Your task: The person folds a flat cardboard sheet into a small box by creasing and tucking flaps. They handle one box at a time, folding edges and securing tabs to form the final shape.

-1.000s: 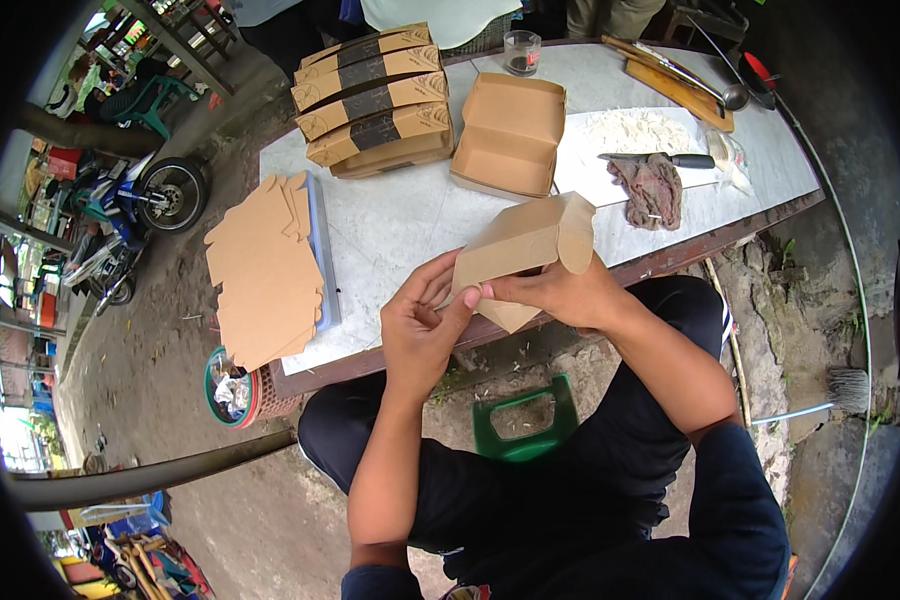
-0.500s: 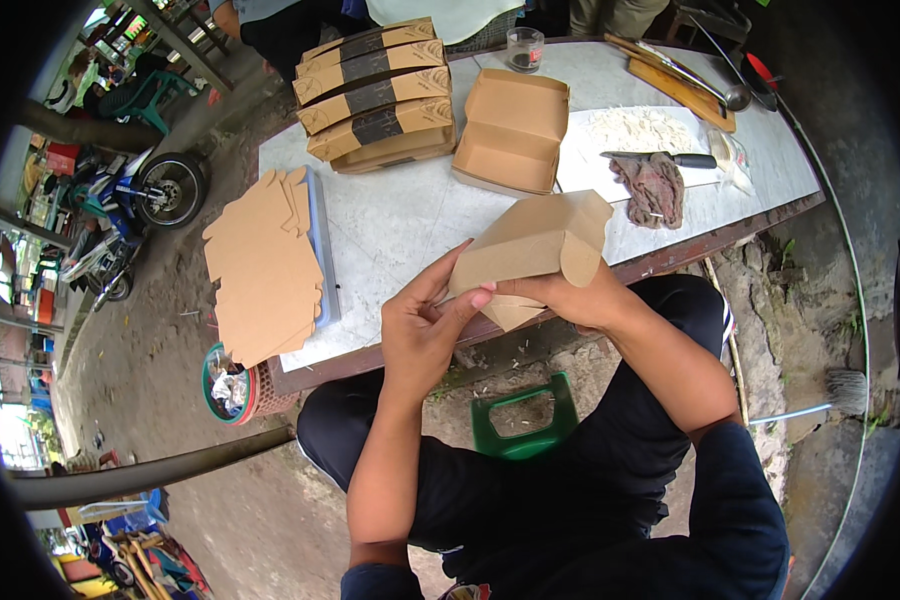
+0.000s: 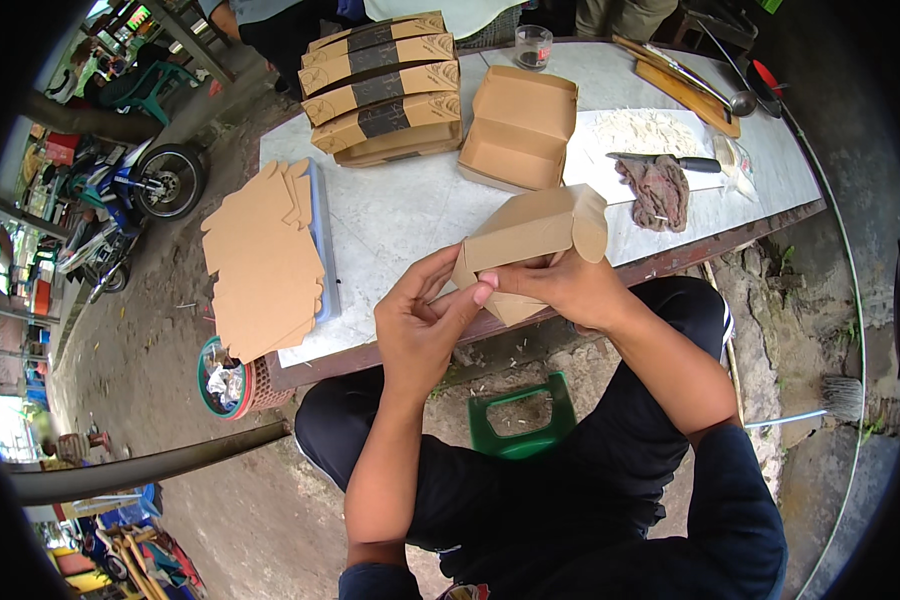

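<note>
A brown cardboard box (image 3: 535,235), partly folded, is held above the near edge of the white table (image 3: 410,215). My left hand (image 3: 425,320) grips its left end, thumb on the side wall and fingers pressing a flap. My right hand (image 3: 570,288) holds it from underneath, fingers curled around the lower flap. A stack of flat brown box blanks (image 3: 262,262) lies on the table's left end, overhanging the edge. Folded open boxes (image 3: 518,130) sit nested in the table's middle.
Banded bundles of boxes (image 3: 382,88) are stacked at the back left. To the right lie a knife (image 3: 670,161), a brown rag (image 3: 658,190), white shreds on a board and a glass (image 3: 533,46). A green stool (image 3: 520,420) and a waste basket (image 3: 228,380) stand below.
The box has turned slightly in my hands and my left fingers have shifted along its left end. Nothing on the table has moved.
</note>
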The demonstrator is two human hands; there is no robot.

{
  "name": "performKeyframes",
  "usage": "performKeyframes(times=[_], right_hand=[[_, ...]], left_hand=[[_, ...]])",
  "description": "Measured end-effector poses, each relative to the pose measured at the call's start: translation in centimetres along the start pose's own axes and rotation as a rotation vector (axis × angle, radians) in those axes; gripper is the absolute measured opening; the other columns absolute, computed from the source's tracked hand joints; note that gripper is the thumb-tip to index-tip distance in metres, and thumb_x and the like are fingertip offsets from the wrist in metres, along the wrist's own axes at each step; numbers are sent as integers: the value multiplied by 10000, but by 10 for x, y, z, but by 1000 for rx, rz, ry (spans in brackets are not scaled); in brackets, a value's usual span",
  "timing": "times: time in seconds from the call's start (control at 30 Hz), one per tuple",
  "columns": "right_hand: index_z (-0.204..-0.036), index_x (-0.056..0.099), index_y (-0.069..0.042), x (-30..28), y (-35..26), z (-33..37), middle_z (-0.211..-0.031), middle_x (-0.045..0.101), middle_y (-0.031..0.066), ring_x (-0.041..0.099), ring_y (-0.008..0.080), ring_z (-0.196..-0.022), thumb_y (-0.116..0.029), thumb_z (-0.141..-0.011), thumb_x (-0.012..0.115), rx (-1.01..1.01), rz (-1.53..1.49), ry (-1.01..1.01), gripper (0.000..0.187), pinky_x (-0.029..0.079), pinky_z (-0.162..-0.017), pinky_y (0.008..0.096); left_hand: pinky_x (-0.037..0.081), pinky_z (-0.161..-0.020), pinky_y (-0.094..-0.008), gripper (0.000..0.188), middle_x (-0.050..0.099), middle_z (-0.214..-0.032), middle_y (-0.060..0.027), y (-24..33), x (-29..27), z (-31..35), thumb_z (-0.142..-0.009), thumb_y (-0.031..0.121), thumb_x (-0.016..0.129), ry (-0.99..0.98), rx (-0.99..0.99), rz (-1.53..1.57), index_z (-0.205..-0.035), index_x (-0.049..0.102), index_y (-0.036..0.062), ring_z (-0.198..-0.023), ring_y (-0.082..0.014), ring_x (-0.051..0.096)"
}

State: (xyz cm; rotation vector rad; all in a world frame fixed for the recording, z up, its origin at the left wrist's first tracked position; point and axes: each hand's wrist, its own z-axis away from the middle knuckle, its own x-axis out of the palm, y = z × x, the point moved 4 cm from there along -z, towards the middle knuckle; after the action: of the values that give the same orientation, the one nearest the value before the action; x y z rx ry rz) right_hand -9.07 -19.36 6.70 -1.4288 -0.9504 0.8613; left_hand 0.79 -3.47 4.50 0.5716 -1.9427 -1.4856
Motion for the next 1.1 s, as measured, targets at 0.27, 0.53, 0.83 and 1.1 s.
performKeyframes(times=[0.27, 0.53, 0.83, 1.1], right_hand=[[-1171, 708, -8, -12, 22, 5, -1120, 737, 82, 714, 192, -1042, -202, -878, 897, -48, 95, 49, 399, 583, -892, 363], [-1230, 691, -27, -9, 1, 4, -1135, 746, 80, 724, 193, -1056, -203, -872, 898, 66, 105, -1, 450, 589, -886, 354], [-1231, 697, -33, -13, 29, 4, -1172, 756, 92, 734, 208, -1086, -186, -858, 912, 13, 159, 92, 457, 598, -921, 371], [-1200, 722, -12, -5, 18, -1, -1121, 768, 99, 730, 200, -1050, -248, -830, 946, 125, 157, 118, 494, 598, -898, 355]], left_hand=[[534, -1084, -372, 430, 738, -1267, -217, 1, -2, -1, -898, -57, 817, 8, -43, 0, -1297, 659, -83, -1215, -244, 694], [590, -1093, -376, 379, 670, -1381, -278, -3, -8, -3, -898, -137, 770, 4, -92, -8, -1259, 660, -102, -1344, -290, 632], [610, -1058, -391, 403, 676, -1391, -255, -3, 2, 2, -915, -114, 762, 34, 40, -74, -1304, 660, -92, -1288, -286, 672], [605, -1048, -382, 489, 702, -1349, -212, -2, 8, 6, -937, -107, 729, 42, 165, -365, -1408, 599, -103, -1282, -275, 677]])
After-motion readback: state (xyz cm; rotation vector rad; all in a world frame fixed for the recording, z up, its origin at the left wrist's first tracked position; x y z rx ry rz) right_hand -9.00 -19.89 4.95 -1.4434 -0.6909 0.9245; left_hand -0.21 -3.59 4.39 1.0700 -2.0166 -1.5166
